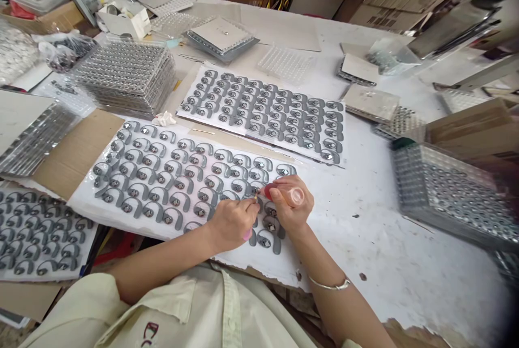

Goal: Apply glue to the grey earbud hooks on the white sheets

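My right hand (292, 203) is closed round a small clear bottle (292, 194) with a red neck, held on its side over the near white sheet (87, 199). My left hand (233, 222) pinches a thin pink-handled tool whose tip meets the bottle's mouth. Rows of grey hook-shaped parts (162, 178) with metal centres cover the sheet beneath both hands. A thin bangle sits on my right wrist.
A second sheet of grey parts (265, 113) lies farther back, a third (36, 237) at the near left. Stacks of clear trays stand at the left (124, 75) and right (448, 194). Cardboard, boxes and bags crowd the table's far edge.
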Motion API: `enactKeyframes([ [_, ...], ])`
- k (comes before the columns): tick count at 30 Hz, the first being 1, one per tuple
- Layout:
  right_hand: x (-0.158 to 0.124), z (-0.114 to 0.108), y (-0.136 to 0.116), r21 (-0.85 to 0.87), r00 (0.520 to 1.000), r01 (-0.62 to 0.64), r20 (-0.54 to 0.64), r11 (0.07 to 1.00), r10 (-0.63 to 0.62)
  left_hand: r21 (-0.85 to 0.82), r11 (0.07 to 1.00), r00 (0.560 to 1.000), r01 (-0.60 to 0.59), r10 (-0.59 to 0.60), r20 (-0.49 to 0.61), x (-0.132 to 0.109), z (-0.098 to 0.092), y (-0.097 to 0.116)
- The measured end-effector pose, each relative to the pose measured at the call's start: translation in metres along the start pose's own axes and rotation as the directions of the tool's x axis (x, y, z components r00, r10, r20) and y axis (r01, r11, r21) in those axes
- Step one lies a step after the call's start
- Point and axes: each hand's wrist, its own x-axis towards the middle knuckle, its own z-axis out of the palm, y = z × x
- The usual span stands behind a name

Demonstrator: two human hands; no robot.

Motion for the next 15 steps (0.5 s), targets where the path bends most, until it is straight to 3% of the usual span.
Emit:
enactKeyframes([
  [7,-0.0037,-0.0008,0.0029,-0.063,0.999,-0.041,-0.005,0.997,0.041,-0.014,1.000,1.000,0.015,-0.015,0.003,-0.0006,0.0008,-0.0009],
  [15,-0.0020,-0.0018,0.0051,-0.066,0.999,0.023,-0.024,0.998,-0.025,-0.031,0.999,1.000,0.014,-0.014,-0.011,0.0002,-0.0011,0.0000],
])
